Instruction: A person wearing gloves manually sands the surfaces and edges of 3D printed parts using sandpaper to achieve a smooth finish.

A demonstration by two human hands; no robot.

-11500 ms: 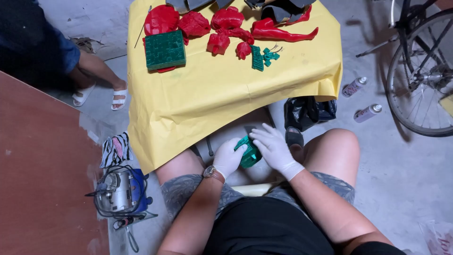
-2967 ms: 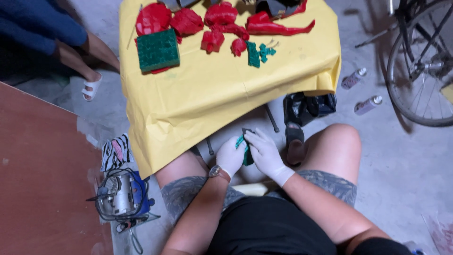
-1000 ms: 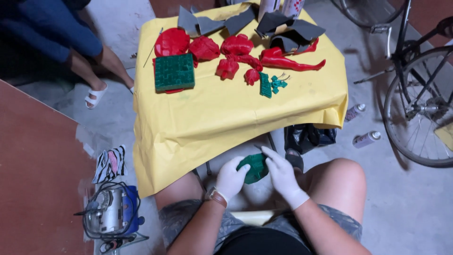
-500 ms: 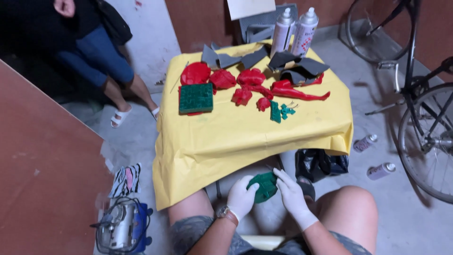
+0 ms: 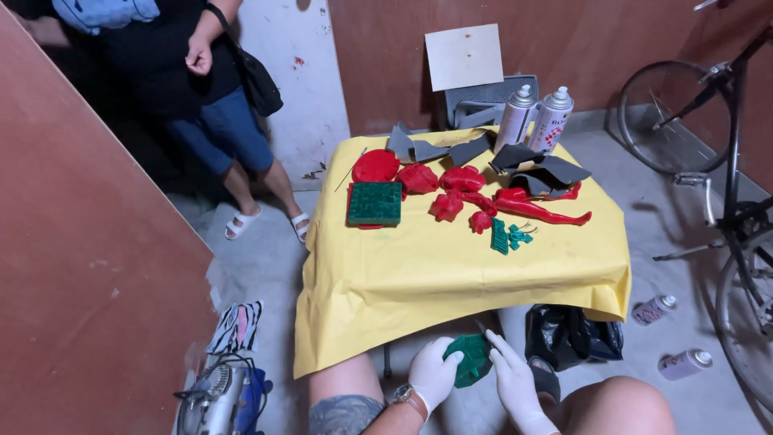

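Both of my hands wear white gloves and sit low between my knees. My left hand (image 5: 433, 373) and my right hand (image 5: 513, 385) together grip a small dark green plastic part (image 5: 470, 359). Just beyond them stands a small table under a yellow cloth (image 5: 451, 266). On it lie several red plastic parts (image 5: 463, 190), a green square block (image 5: 375, 203), small green pieces (image 5: 507, 236) and grey pieces (image 5: 531, 165). Two spray cans (image 5: 535, 119) stand at the table's far edge.
A person in dark shorts and white sandals (image 5: 217, 121) stands at the back left. A brown board (image 5: 80, 242) leans on the left. A bicycle (image 5: 729, 185) is on the right, spray cans (image 5: 672, 334) lie on the floor, a black bag (image 5: 573, 334) under the table, a power tool (image 5: 221, 399) at lower left.
The view has tilted upward, bringing the whole table, the spray cans and the standing person into sight. My hands stay together on the green part, now lower in the picture.
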